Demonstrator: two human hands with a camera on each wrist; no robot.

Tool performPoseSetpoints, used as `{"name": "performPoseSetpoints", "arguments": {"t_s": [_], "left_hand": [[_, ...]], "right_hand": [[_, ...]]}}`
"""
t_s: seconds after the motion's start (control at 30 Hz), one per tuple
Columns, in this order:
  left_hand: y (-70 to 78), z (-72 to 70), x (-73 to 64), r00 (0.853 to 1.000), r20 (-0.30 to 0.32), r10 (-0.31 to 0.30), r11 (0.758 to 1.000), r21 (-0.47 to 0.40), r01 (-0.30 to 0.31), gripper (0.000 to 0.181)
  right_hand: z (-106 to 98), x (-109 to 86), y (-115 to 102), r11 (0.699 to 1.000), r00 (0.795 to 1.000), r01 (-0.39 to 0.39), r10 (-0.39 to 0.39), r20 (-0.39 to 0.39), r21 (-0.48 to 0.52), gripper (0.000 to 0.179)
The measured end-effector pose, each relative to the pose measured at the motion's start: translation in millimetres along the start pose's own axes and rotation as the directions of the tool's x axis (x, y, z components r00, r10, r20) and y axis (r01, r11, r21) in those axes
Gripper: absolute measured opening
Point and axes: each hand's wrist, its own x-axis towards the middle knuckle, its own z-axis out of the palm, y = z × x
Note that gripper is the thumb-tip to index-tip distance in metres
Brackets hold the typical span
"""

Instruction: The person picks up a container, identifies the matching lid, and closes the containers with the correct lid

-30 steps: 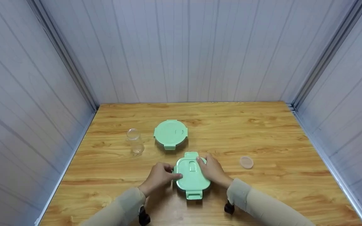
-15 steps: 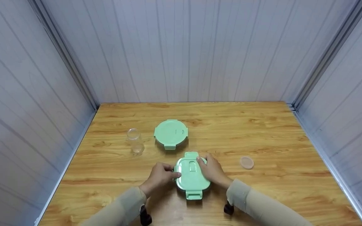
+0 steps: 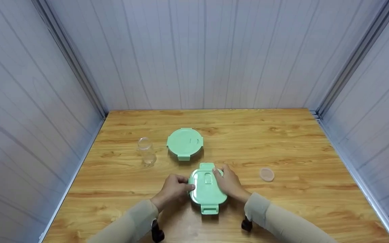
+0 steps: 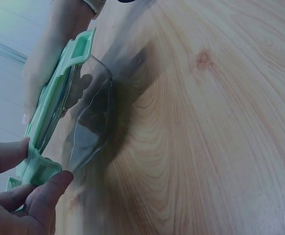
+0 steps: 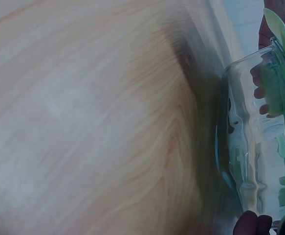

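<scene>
A rectangular glass food container (image 4: 94, 115) with a mint-green snap lid (image 3: 208, 192) sits near the front middle of the table. My left hand (image 3: 173, 189) pinches the lid's left side latch (image 4: 43, 169), thumb on the lid's edge and fingers beneath the flap. On the other side, my right hand (image 3: 229, 184) grips the container, its thumb lying on the lid top. Latches at the far end (image 3: 207, 165) and near end (image 3: 209, 209) stick outward. Through the clear glass wall (image 5: 250, 132) in the right wrist view, left-hand fingers show.
Behind stands a round container with a green lid (image 3: 185, 143). To its left is a clear glass jar (image 3: 147, 151), upright and without a lid. A small translucent round lid (image 3: 266, 174) lies to the right. Pale panel walls (image 3: 201, 54) enclose the wooden table (image 3: 248, 135).
My left thumb has drawn back slightly toward the lid's left edge. The right hand and the container stay in place; the head view has shifted a little.
</scene>
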Motion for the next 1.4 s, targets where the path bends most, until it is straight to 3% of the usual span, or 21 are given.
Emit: {"name": "performPoseSetpoints", "arguments": {"t_s": [0.23, 0.37, 0.53, 0.9, 1.13, 1.4], "left_hand": [[-2.5, -4.8, 4.4, 0.996, 0.036, -0.077, 0.995, -0.052, 0.079, 0.032], [-2.5, -7.6, 8.4, 0.985, 0.112, -0.134, 0.987, -0.073, 0.143, 0.037], [-2.2, -10.3, 13.6, 0.975, 0.171, -0.139, 0.982, -0.103, 0.158, 0.039], [-8.6, -7.1, 22.7, 0.958, 0.225, -0.176, 0.958, -0.184, 0.219, 0.021], [-8.3, -4.6, 28.0, 0.970, 0.190, -0.150, 0.967, -0.176, 0.184, 0.015], [-4.0, 2.0, 30.0, 0.994, 0.047, -0.101, 0.985, -0.133, 0.106, 0.044]], "right_hand": [[-1, 2.4, 4, 1.000, 1.000, 0.019, -0.019, 0.019, 0.004, 0.034], [-3, 2.9, 4, 1.000, 0.999, 0.017, -0.017, 0.031, 0.003, 0.037], [-6, 9.6, 10, 0.999, 0.998, 0.035, -0.036, 0.050, 0.014, 0.041], [7, 44.6, 64, 0.990, 0.989, 0.138, -0.138, 0.052, 0.004, 0.041], [7, 50.8, 69, 0.997, 0.997, 0.071, -0.071, 0.042, 0.019, 0.037], [5, 51.5, 69, 1.000, 1.000, 0.007, -0.007, -0.009, 0.007, 0.037]]}}
